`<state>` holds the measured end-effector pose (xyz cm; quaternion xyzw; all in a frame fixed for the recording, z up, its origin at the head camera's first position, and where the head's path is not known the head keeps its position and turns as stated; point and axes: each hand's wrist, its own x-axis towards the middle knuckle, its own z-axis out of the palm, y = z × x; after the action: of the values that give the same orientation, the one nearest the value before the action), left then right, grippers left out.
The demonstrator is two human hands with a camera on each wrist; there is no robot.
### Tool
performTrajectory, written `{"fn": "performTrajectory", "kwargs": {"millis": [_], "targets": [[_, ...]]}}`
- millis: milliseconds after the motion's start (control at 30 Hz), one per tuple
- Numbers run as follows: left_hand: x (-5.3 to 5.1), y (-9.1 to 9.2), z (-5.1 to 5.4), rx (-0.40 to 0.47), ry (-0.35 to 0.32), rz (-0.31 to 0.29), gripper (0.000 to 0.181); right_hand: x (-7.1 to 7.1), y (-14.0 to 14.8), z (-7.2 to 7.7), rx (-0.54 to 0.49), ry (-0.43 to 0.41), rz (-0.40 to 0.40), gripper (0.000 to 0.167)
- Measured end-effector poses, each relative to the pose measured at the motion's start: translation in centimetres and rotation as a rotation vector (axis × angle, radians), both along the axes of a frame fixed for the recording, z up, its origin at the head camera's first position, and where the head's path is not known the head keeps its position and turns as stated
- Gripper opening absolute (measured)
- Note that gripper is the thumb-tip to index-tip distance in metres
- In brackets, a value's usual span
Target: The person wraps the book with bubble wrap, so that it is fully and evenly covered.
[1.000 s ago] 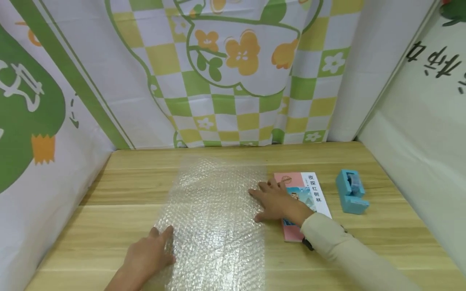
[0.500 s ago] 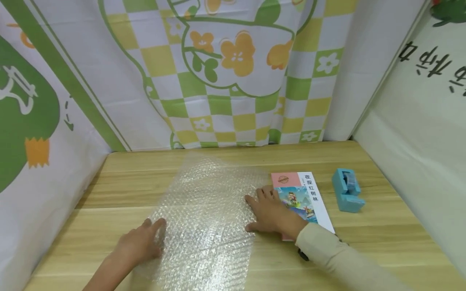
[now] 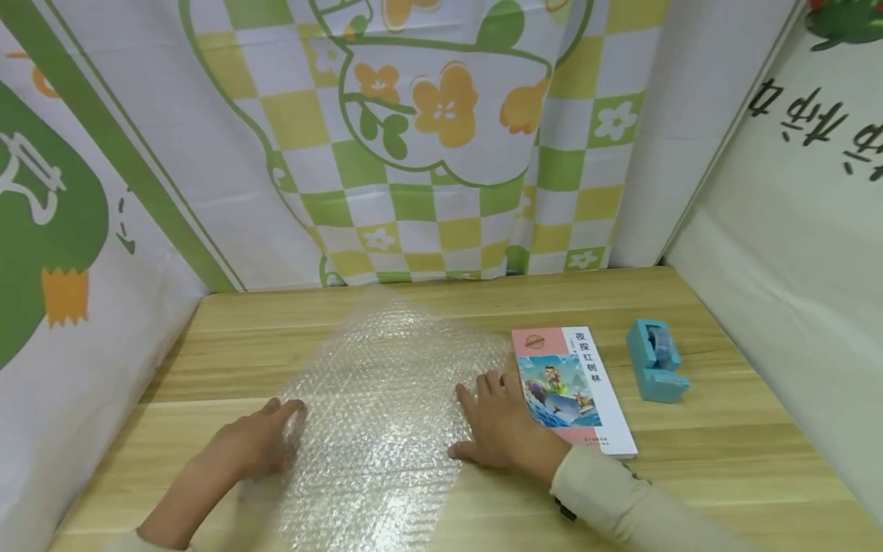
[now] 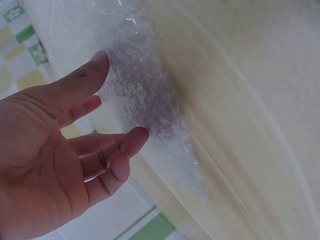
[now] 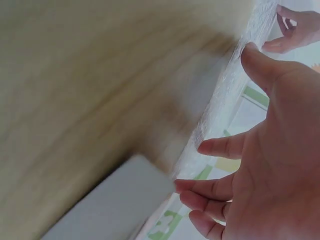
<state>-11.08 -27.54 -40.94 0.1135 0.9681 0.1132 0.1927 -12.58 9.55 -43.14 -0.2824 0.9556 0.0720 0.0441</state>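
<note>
place: cloth-walled table booth | checked floral curtain (image 3: 441, 199) behind | printed side sheet (image 3: 779, 253) | wood-grain tabletop (image 3: 276, 337)

A blue tape dispenser (image 3: 658, 366) stands on the wooden table (image 3: 748, 452) — a checked, flowered curtain (image 3: 444, 157) hangs behind, lettered white cloth (image 3: 786, 238) at right.

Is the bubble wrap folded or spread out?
Spread out: the bubble wrap is one broad sheet over the wood-grain table, left hand and right hand at opposite edges.
</note>
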Motion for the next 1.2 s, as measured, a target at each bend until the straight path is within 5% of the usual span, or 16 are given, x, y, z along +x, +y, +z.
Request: {"fn": "performTrajectory", "kwargs": {"millis": [533, 800, 967, 1200], "targets": [[-1.5, -1.3, -0.3, 0.017, 0.017, -0.041, 0.078, 0.9, -1.0, -0.4, 0.03, 0.051, -0.042, 0.097], [-1.1, -0.5, 0.7, 0.011, 0.076, -0.064, 0.078, 0.3, 0.6, -0.2, -0.189, -0.059, -0.083, 0.082], [-1.3, 1.4, 1.4, 0.011, 0.2, -0.121, 0.071, 0.1, 2.5, 0.4, -0.317, -0.069, -0.165, 0.073], [-2.1, 6.9, 1.4, 0.033, 0.291, -0.123, 0.062, 0.3, 6.8, 1.5, -0.427, -0.048, -0.3, 0.071]]}}
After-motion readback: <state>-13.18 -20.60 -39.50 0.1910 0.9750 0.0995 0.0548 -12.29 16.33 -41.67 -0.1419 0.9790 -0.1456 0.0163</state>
